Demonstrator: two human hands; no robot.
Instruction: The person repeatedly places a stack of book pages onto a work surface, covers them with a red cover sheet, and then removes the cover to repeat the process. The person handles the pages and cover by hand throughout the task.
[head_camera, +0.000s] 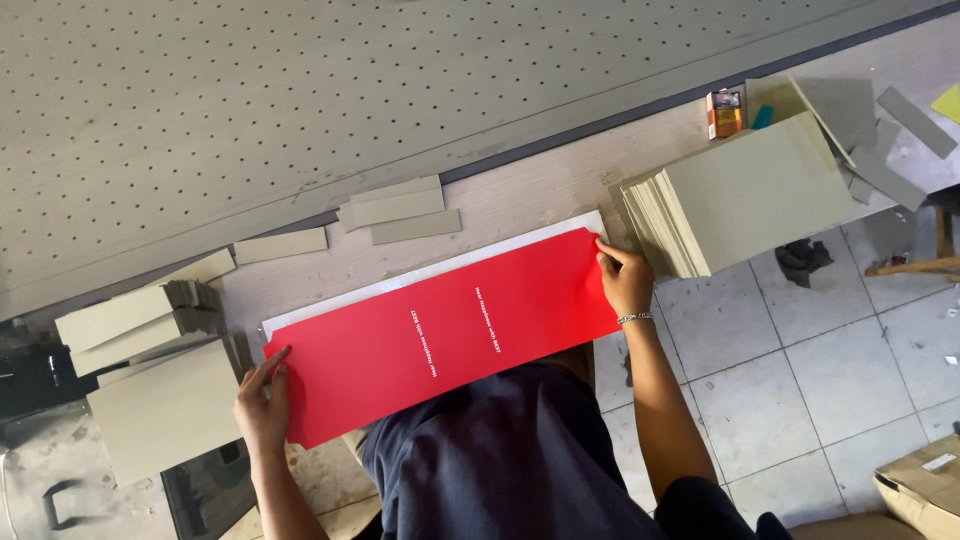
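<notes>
A long red printed sheet (450, 325) lies across the workbench in front of me, over a white sheet (590, 222) whose edge shows along its far side. My left hand (262, 403) grips the red sheet's left end, fingers on top. My right hand (626, 280), with a bracelet at the wrist, holds the right end by its far corner. The sheet is stretched flat between both hands.
A tall stack of grey boards (745, 195) stands at the right, smaller grey stacks (150, 320) at the left, and loose grey strips (395, 210) lie behind the sheet. A perforated grey panel (300, 90) fills the back. A small orange box (724, 112) sits at the far right; tiled floor (820, 370) below.
</notes>
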